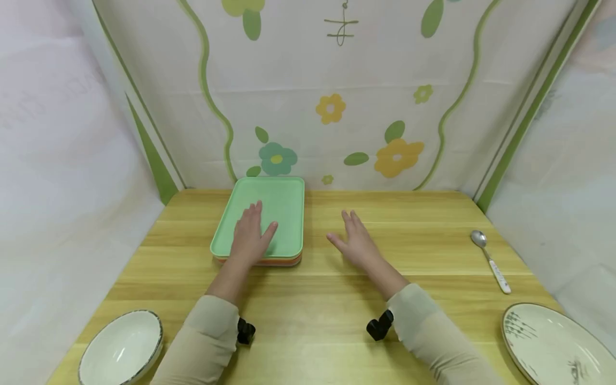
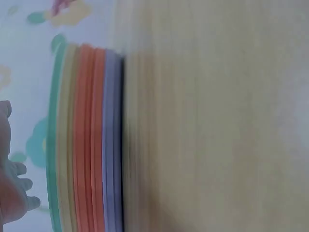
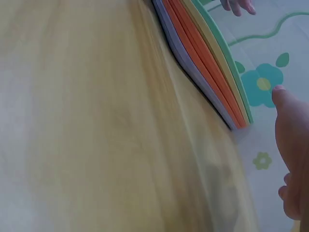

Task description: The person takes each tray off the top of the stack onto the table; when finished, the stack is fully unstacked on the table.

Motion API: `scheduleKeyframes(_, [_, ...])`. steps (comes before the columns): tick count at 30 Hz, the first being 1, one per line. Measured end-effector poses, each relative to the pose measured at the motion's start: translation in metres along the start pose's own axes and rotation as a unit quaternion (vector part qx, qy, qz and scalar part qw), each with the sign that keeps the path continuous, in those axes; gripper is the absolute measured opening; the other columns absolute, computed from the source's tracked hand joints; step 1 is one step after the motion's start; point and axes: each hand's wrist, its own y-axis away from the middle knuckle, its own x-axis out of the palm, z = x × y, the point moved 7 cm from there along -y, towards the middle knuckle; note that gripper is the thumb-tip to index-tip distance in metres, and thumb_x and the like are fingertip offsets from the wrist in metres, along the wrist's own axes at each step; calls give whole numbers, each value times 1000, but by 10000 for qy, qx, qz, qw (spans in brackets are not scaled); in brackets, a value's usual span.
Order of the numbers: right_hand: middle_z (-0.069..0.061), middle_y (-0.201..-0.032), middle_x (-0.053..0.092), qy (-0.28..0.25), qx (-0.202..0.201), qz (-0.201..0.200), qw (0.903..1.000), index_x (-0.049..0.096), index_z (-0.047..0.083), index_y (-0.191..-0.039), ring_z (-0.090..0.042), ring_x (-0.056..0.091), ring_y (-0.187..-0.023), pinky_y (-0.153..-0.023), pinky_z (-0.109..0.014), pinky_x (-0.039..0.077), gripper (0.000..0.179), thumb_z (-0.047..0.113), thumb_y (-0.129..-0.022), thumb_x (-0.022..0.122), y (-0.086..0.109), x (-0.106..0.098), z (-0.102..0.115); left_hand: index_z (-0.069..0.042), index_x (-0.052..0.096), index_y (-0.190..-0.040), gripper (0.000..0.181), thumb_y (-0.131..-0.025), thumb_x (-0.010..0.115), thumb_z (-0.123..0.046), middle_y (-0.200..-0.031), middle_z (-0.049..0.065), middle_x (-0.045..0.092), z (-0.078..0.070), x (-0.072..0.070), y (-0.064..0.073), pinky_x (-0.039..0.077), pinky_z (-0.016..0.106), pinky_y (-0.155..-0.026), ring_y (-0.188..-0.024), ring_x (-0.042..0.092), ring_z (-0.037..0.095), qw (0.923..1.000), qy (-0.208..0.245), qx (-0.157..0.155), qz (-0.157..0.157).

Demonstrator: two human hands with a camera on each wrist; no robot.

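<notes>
A stack of shallow rectangular trays stands at the back left of the table, a green tray [image 1: 284, 203] on top. From the side, in the left wrist view, tan, orange [image 2: 84, 145] and purple-grey layers show under the green one. Over the green tray is my left hand [image 1: 249, 235], fingers extended and thumb spread, above its surface in the left wrist view. My right hand [image 1: 358, 243] hovers over the wood to the right of the stack, its fingers extended and holding nothing.
A white bowl [image 1: 122, 350] with a dark rim sits at the front left. On the right lie a spoon [image 1: 491, 262] with a white patterned handle and a white patterned plate [image 1: 558, 342]. A flowered cloth [image 1: 366, 69] hangs behind the wooden table [image 1: 313, 321].
</notes>
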Motion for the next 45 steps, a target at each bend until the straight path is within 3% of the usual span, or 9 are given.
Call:
scheduleKeyframes(4, [-18, -165, 8, -582, -22, 97, 9983, 9, 14, -159, -41, 14, -150, -117, -64, 22, 84, 55, -98, 49, 3, 17, 4, -3, 14, -157, 74, -101, 49, -36, -162, 22, 16, 21, -20, 14, 13, 58, -122, -150, 14, 42, 9958, 741, -180, -501])
scheduleKeyframes(8, [-14, -165, 13, -879, -60, 204, 9959, 11, 15, -159, -36, 14, -151, -119, -61, 20, 85, 52, -96, 55, 6, 34, 10, -2, 17, -156, 73, -98, 54, -29, -162, 20, 18, 47, -30, 30, 17, 56, -122, -150, 17, 39, 9867, 1301, -585, -785])
scheduleKeyframes(12, [-11, -165, 16, -1188, -91, 305, 9924, 13, 16, -159, -34, 17, -151, -120, -58, 20, 89, 52, -93, 60, 8, 48, 19, -5, 11, -157, 76, -99, 54, -29, -164, 18, 14, 73, -30, 42, 14, 55, -123, -151, 15, 38, 9732, 1899, -1114, -666])
scheduleKeyframes(17, [-9, -165, 17, -1359, -143, 463, 9895, 13, 18, -159, -34, 22, -150, -119, -57, 24, 95, 61, -89, 60, 10, 63, 27, -5, 2, -158, 80, -101, 53, -29, -165, 18, 5, 93, -27, 54, 12, 52, -124, -152, 9, 36, 9567, 2524, -1412, -328])
scheduleKeyframes(19, [-9, -164, 18, -1361, -174, 500, 9893, 12, 17, -159, -33, 23, -150, -120, -55, 24, 98, 64, -88, 60, 10, 68, 29, -5, -1, -158, 82, -101, 52, -30, -165, 18, 3, 98, -25, 59, 14, 51, -124, -152, 8, 35, 9494, 2753, -1500, -183])
scheduleKeyframes(22, [-11, -163, 21, -1309, -242, 523, 9897, 13, 14, -159, -33, 23, -150, -120, -53, 25, 100, 66, -87, 59, 10, 73, 34, -5, -5, -157, 81, -102, 51, -27, -165, 17, 1, 102, -20, 63, 17, 48, -123, -152, 10, 33, 9318, 3236, -1645, -38])
scheduleKeyframes(26, [-13, -162, 23, -1305, -341, 581, 9892, 15, 11, -158, -33, 24, -149, -120, -52, 26, 101, 68, -87, 57, 8, 78, 41, -2, -1, -157, 77, -103, 50, -22, -165, 17, 7, 108, -16, 64, 17, 43, -124, -152, 12, 30, 9187, 3560, -1706, -87])
scheduleKeyframes(33, [-11, -163, 23, -1351, -462, 589, 9880, 14, 12, -159, -30, 24, -149, -121, -50, 25, 98, 66, -88, 55, 5, 83, 49, 1, 8, -156, 73, -102, 53, -20, -164, 19, 11, 116, -14, 64, 17, 42, -124, -152, 13, 31, 9143, 3614, -1814, -235])
scheduleKeyframes(45, [-12, -163, 20, -1554, -642, 593, 9840, 13, 8, -158, -29, 22, -151, -122, -47, 24, 87, 56, -96, 50, 5, 84, 55, -3, 14, -157, 69, -101, 54, -13, -164, 13, 13, 119, -14, 66, 14, 37, -125, -153, 12, 25, 8880, 4065, -2096, -473])
